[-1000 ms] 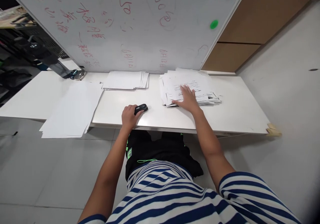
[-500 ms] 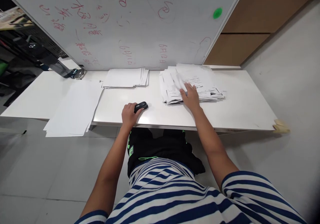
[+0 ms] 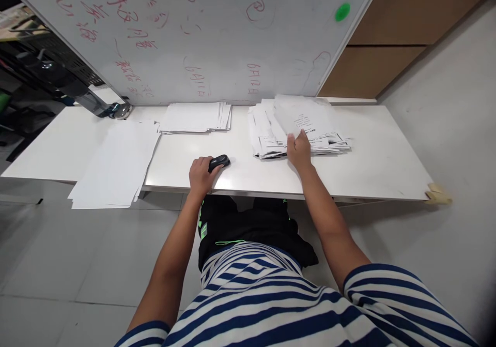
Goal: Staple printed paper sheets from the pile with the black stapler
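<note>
My left hand (image 3: 200,175) is closed around a small black stapler (image 3: 220,162) near the front edge of the white desk (image 3: 244,179). To the right, my right hand (image 3: 299,151) pinches the near edge of a printed sheet of paper (image 3: 292,113) between thumb and fingers. That sheet lies on top of an untidy pile of printed papers (image 3: 265,148), whose edges stick out unevenly. How many sheets the fingers hold is hidden.
A neater paper stack (image 3: 196,117) sits at the back by the whiteboard (image 3: 217,42). Large white sheets (image 3: 112,166) overhang the front edge at left. Brown panels (image 3: 372,73) stand behind right; tape or padding (image 3: 437,194) covers the desk's right corner.
The fingers of my right hand have gone from lying spread over the pile to pinching the top sheet's near edge. That sheet now lies flatter. My left hand keeps the stapler in place.
</note>
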Tool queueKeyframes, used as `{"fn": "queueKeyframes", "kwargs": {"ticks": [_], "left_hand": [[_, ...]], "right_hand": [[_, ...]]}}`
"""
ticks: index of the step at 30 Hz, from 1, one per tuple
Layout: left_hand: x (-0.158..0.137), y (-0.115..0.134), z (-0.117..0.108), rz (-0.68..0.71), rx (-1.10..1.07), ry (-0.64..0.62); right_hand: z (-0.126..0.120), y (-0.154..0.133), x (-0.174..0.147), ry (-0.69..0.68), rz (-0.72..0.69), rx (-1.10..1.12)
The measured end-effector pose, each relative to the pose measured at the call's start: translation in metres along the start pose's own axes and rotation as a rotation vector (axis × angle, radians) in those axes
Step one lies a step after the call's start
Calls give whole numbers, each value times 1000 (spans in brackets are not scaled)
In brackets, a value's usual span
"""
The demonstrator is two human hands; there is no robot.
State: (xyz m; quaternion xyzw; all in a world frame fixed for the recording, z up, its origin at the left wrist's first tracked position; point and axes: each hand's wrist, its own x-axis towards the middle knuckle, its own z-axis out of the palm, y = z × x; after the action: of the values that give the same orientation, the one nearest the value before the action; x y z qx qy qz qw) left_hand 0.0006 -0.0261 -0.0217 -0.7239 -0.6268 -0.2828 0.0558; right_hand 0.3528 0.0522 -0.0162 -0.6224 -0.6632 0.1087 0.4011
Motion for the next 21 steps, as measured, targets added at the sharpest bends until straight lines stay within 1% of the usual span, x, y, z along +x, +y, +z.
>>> {"fn": "queueKeyframes", "kwargs": {"ticks": [7, 16, 19, 21], "left_hand": [[0, 0, -1, -6, -31, -10], [0, 1, 0, -34, -75, -13], [1, 0, 2, -50, -80, -14], [1, -2, 4, -77, -89, -15]], "right_hand": [[3, 5, 2, 149, -72, 23], [3, 6, 2, 252, -55, 67], [-3, -4, 0, 276, -83, 75], [-11, -20, -7, 275, -136, 81]]}}
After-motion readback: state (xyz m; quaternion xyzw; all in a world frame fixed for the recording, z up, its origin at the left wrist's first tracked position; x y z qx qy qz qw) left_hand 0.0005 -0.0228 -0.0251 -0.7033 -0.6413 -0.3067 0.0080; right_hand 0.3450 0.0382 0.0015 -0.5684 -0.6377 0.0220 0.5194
